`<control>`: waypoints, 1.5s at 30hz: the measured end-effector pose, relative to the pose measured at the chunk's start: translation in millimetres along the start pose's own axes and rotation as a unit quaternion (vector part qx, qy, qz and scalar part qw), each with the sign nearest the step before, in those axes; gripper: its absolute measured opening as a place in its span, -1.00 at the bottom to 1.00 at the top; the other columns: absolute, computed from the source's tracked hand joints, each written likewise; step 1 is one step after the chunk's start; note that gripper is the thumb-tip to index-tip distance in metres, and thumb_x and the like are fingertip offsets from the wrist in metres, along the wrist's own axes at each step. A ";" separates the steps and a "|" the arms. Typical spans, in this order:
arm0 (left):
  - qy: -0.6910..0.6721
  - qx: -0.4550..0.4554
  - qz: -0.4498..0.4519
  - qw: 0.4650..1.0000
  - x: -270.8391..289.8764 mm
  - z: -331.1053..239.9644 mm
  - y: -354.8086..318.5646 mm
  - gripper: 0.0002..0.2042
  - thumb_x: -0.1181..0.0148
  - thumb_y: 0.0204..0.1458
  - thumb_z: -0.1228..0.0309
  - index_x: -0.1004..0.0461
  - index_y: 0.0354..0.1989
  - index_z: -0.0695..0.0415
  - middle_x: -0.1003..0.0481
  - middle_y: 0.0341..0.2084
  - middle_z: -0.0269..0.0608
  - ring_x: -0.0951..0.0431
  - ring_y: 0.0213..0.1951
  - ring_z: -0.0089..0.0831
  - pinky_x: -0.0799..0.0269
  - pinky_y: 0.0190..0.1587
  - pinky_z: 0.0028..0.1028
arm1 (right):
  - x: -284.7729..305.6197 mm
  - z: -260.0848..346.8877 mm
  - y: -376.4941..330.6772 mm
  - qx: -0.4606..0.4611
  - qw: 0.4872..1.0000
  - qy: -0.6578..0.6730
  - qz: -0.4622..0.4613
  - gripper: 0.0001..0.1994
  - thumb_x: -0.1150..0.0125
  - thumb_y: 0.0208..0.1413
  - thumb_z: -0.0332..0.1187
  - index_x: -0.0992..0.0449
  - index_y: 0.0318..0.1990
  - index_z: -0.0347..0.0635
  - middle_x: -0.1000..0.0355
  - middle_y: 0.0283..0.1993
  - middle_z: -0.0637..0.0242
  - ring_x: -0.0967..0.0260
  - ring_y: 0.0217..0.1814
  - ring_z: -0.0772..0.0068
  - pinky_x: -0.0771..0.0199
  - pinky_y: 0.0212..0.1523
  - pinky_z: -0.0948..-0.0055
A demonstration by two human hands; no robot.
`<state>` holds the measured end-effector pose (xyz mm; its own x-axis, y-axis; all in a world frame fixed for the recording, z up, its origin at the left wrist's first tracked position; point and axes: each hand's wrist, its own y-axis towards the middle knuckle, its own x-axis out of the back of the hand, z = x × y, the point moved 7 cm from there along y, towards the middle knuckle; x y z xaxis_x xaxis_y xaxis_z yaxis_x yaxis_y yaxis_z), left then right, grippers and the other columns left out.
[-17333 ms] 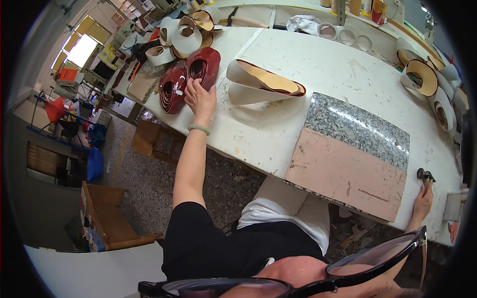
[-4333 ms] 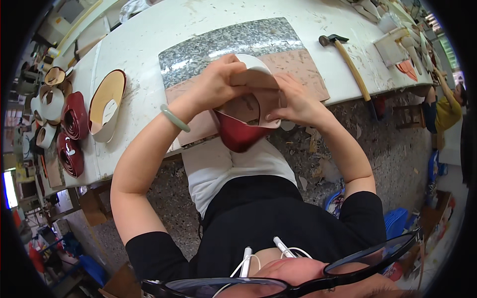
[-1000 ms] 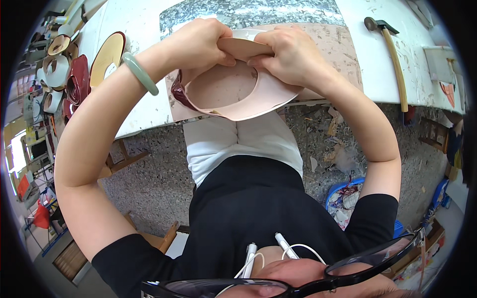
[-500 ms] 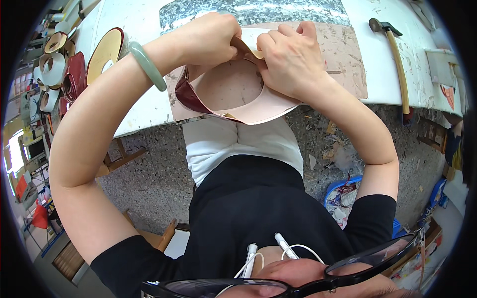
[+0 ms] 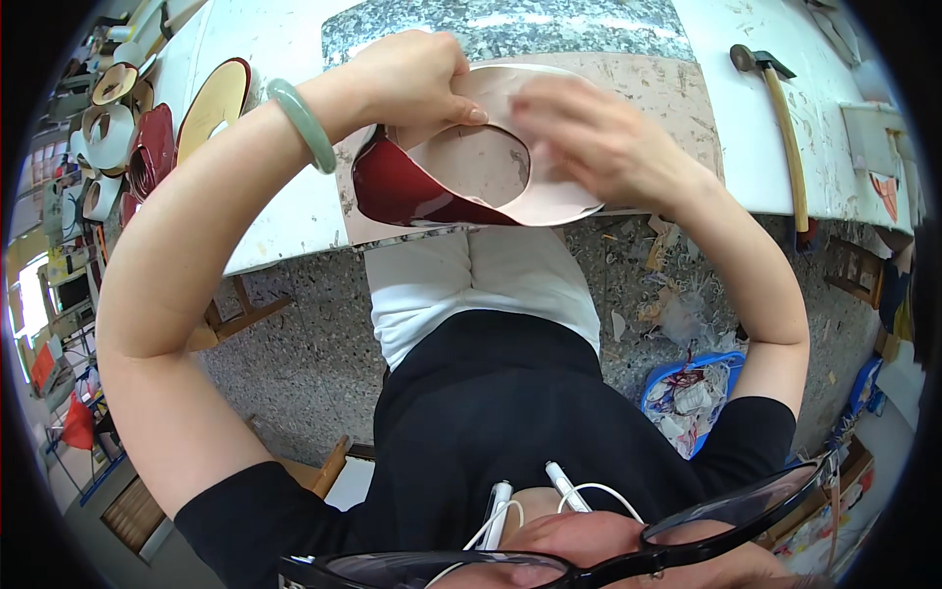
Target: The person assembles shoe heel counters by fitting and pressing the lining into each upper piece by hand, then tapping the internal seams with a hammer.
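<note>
A dark red, glossy shoe upper (image 5: 400, 187) with a pale pink lining lies at the table's near edge, curved round an oval opening. My left hand (image 5: 417, 83) grips its far-left rim, thumb on the lining and fingers curled. Over the right side of the lining is my right hand (image 5: 603, 142), smeared by motion, so its fingers and any contact are unclear. Beneath the upper is a scuffed pinkish board (image 5: 687, 147). On my left wrist sits a green bangle (image 5: 302, 126).
A wooden-handled hammer (image 5: 782, 128) lies at the right of the white table (image 5: 285, 221). More red uppers (image 5: 152, 147) and cream-lined pieces (image 5: 218, 93) are at the left. Behind the board is a mottled grey slab (image 5: 510, 29). A blue basket (image 5: 655, 381) of scraps stands on the floor.
The upper has turned or flattened, showing more of its red outside at the near left. My right hand has come off the far edge and moved slightly toward me, blurred.
</note>
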<state>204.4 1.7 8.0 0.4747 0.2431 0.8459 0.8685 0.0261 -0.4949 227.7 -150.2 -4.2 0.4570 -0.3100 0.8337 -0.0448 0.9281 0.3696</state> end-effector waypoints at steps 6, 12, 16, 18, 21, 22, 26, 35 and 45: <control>-0.101 -0.002 0.069 0.992 -0.3 11.8 -11.4 -0.66 -0.33 -0.10 0.26 -0.54 -0.34 0.35 -0.52 -0.56 -0.05 -0.54 -0.48 -0.39 -0.44 -0.37 -0.41 | -7.2 -4.0 2.7 -0.037 0.997 -0.035 0.066 -0.64 -0.04 0.21 -0.17 -0.46 0.10 -0.06 -0.28 0.18 0.35 -0.13 0.29 0.25 -0.14 0.29 0.23; -0.079 0.039 0.047 0.995 -2.7 12.0 -16.8 -0.69 -0.26 -0.04 0.25 -0.54 -0.38 0.34 -0.51 -0.60 0.06 -0.57 -0.52 -0.25 -0.45 -0.37 -0.36 | -6.1 -8.1 27.4 -0.023 0.998 -0.020 0.061 -0.64 -0.07 0.18 -0.10 -0.50 0.08 0.05 -0.30 0.00 0.33 -0.20 0.13 0.24 -0.24 0.17 0.30; 0.033 0.024 -0.018 0.999 0.1 6.3 -24.2 -0.70 -0.20 -0.06 0.22 -0.55 -0.41 0.28 -0.51 -0.62 0.09 -0.57 -0.48 -0.05 -0.48 -0.31 -0.27 | -9.8 -10.0 42.4 -0.013 0.997 0.034 0.065 -0.68 -0.28 -0.01 -0.21 -0.55 -0.06 0.00 -0.27 -0.18 0.32 -0.26 -0.03 0.29 -0.40 -0.06 0.39; 0.057 0.043 -0.004 0.997 1.1 10.2 -26.7 -0.71 -0.20 -0.12 0.23 -0.56 -0.36 0.22 -0.56 -0.54 0.02 -0.59 -0.39 -0.06 -0.48 -0.22 -0.25 | -18.5 -6.0 43.9 0.031 0.997 0.012 0.066 -0.67 -0.21 0.05 -0.17 -0.54 -0.03 -0.01 -0.29 -0.15 0.31 -0.25 0.00 0.28 -0.38 -0.01 0.36; -0.074 0.073 0.057 0.993 -3.6 24.0 -31.1 -0.74 -0.19 -0.13 0.26 -0.56 -0.35 0.19 -0.57 -0.52 -0.01 -0.60 -0.37 -0.09 -0.49 -0.22 -0.26 | -20.8 -5.9 42.1 0.079 0.996 -0.006 0.051 -0.65 -0.14 0.11 -0.12 -0.53 -0.02 -0.09 -0.30 -0.11 0.30 -0.25 0.03 0.28 -0.35 0.07 0.31; -0.131 0.095 0.089 0.983 -5.2 28.8 -33.0 -0.76 -0.18 -0.14 0.29 -0.56 -0.34 0.17 -0.57 -0.51 -0.04 -0.60 -0.37 -0.12 -0.49 -0.22 -0.27 | -16.8 -8.6 41.1 0.075 0.996 0.024 0.028 -0.65 -0.15 0.11 -0.12 -0.53 -0.05 -0.12 -0.30 -0.11 0.31 -0.24 0.03 0.28 -0.35 0.07 0.31; -0.102 0.061 0.062 0.991 -8.8 30.9 -31.2 -0.75 -0.19 -0.17 0.31 -0.56 -0.33 0.19 -0.57 -0.49 0.01 -0.60 -0.36 -0.10 -0.49 -0.21 -0.25 | -18.1 -10.9 50.1 0.062 0.993 0.091 0.049 -0.66 -0.16 0.11 -0.11 -0.55 -0.09 -0.14 -0.30 -0.10 0.32 -0.24 0.02 0.30 -0.36 0.04 0.32; -0.084 0.020 0.038 0.996 -12.9 31.7 -32.9 -0.72 -0.19 -0.16 0.39 -0.43 -0.27 0.29 -0.51 -0.49 0.13 -0.54 -0.37 0.06 -0.45 -0.30 -0.17 | -24.6 -7.7 63.6 0.096 0.990 0.088 0.045 -0.65 -0.18 0.07 -0.11 -0.57 -0.15 -0.19 -0.30 -0.16 0.33 -0.26 -0.04 0.31 -0.38 -0.02 0.31; -0.074 -0.054 -0.074 0.993 -10.5 20.6 -51.3 -0.80 -0.20 -0.11 0.49 -0.43 -0.29 0.27 -0.48 -0.47 0.07 -0.51 -0.37 0.06 -0.41 -0.32 -0.13 | -37.4 6.1 61.8 0.178 0.982 0.043 0.054 -0.64 -0.10 0.13 -0.11 -0.49 -0.12 -0.24 -0.27 -0.12 0.32 -0.22 0.05 0.34 -0.26 0.13 0.36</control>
<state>151.9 17.8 20.4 0.3214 0.3848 0.8652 0.9413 -0.0299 -0.3364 202.5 -82.5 -10.0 0.5052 -0.1812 0.8437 -0.3981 0.8185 0.4141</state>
